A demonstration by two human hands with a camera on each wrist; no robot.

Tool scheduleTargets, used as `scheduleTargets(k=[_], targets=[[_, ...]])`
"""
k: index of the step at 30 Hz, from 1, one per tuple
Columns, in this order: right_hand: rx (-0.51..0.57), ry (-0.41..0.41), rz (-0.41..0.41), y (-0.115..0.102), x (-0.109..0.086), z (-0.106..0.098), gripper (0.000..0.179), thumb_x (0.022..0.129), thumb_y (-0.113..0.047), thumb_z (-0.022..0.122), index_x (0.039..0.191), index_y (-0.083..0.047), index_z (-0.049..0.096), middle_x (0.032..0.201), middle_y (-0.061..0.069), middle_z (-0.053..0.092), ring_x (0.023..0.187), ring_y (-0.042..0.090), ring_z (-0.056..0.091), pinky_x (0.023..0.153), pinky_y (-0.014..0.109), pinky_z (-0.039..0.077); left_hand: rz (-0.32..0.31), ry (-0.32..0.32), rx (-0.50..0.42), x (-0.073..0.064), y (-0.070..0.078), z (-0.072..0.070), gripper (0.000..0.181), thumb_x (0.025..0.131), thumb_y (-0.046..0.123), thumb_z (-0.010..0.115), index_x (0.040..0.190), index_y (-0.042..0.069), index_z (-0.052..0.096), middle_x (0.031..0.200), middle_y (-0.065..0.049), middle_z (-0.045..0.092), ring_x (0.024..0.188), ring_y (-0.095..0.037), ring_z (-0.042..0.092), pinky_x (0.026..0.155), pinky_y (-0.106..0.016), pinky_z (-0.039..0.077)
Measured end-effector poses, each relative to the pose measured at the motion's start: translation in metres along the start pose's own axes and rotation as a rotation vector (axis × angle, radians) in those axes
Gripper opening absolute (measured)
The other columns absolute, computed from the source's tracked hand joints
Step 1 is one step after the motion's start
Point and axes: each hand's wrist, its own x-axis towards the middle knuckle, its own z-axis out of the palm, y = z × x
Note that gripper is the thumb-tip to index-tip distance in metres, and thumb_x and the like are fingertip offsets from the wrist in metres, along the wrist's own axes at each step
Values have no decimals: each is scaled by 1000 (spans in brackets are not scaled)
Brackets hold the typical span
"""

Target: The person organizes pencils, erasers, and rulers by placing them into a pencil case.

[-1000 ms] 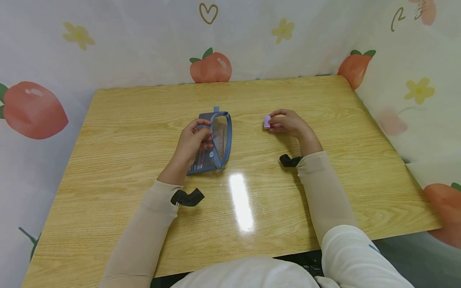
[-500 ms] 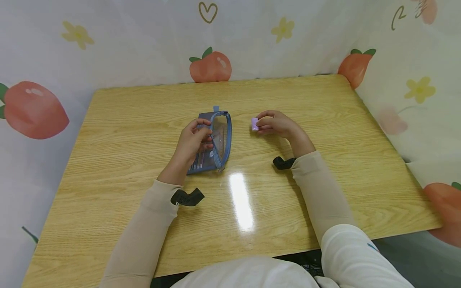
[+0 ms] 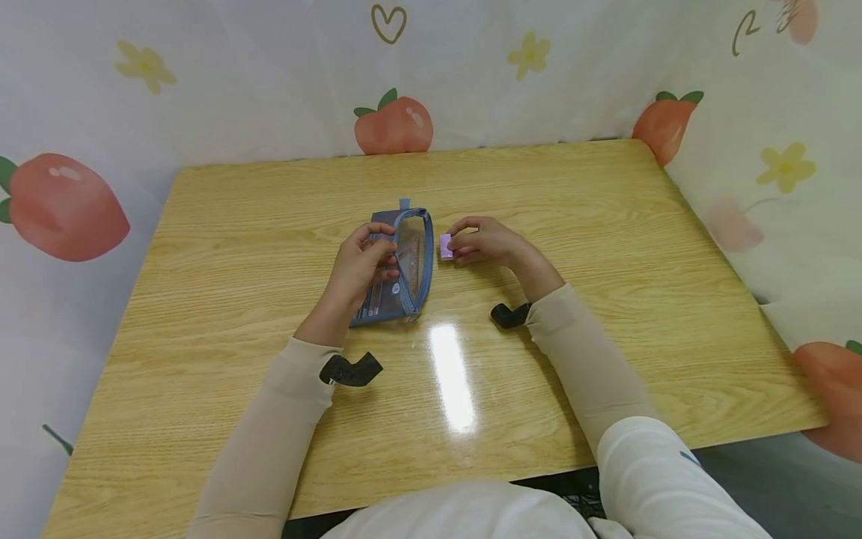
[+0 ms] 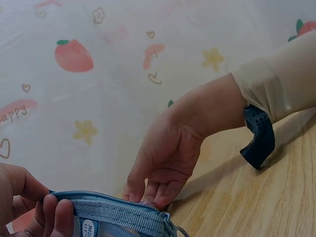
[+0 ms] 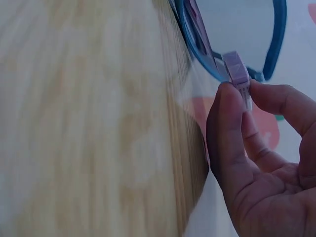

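Observation:
A blue zip pencil case (image 3: 387, 299) lies on the table with its mouth spread towards the right. My left hand (image 3: 360, 262) pinches the near side of that mouth between thumb and fingers, as the left wrist view also shows. Just right of the case, my right hand (image 3: 488, 243) holds a small purple eraser-like block (image 3: 446, 247) by its thumb and fingertips. In the right wrist view the block (image 5: 236, 69) overlaps the rim of the opening; a small gap parts them in the head view. Something flat and pinkish (image 3: 414, 258) shows inside the case.
The wooden table (image 3: 269, 224) runs up to a printed cloth wall (image 3: 269, 90) at the back and another on the right. A bright light reflection (image 3: 451, 378) falls on the tabletop. A black wrist mount sits on each sleeve.
My right hand has moved left with the purple block, from well right of the pencil case to right beside its opening. The left hand and the case have stayed put.

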Motion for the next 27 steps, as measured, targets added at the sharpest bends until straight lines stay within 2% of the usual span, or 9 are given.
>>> scheduleTargets(k=[7,21,27], targets=[[-36,-19,-24,-3,2,15,28,84,1,58,110,4,50,83,16,58,72,23,60,74,39,53,4,-1,0,0,0,0,24,86,5,52,110,7,53,81,-7,47,63,-13,52,57,-26,54],[-101,35,-33,-5,7,30,27,82,-3,62,106,1,52,82,16,60,69,22,59,68,38,54,-2,1,-1,0,0,2,29,86,5,52,115,3,51,80,-7,47,62,-13,52,57,-28,55],[-52,50,-26,-4,10,34,29,80,2,63,106,4,51,81,18,60,66,24,61,69,39,54,-1,-3,16,1,-1,2,31,86,6,52,116,2,49,79,-7,47,63,-14,52,60,-30,55]])
